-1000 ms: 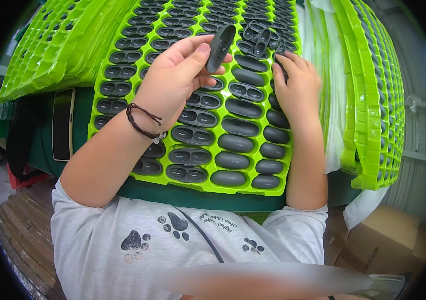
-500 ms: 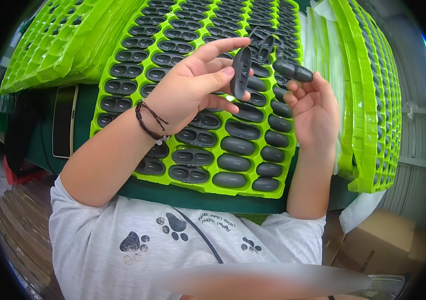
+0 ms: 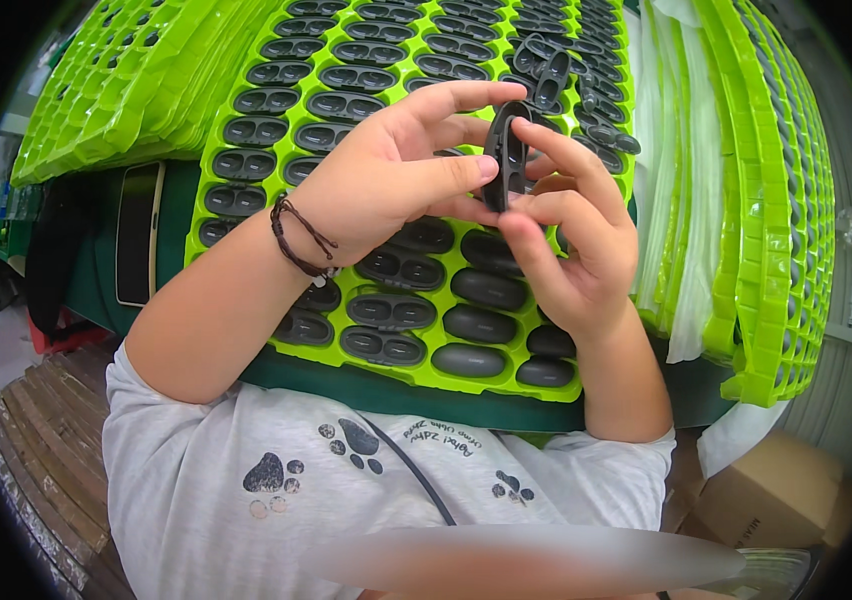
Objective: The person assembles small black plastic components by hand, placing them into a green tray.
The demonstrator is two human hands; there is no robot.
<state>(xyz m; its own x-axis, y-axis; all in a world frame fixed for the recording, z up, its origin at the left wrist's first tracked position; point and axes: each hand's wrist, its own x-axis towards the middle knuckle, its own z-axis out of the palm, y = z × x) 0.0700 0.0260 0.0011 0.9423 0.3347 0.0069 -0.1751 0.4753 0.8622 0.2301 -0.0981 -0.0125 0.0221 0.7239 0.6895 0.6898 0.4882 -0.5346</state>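
Head: left hand (image 3: 391,172) and right hand (image 3: 583,235) hold casing (image 3: 507,150).

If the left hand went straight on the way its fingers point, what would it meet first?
Beyond the dark oval piece it holds, the left hand would probably meet the right hand, close at the piece's right side; exact depth is hard to judge.
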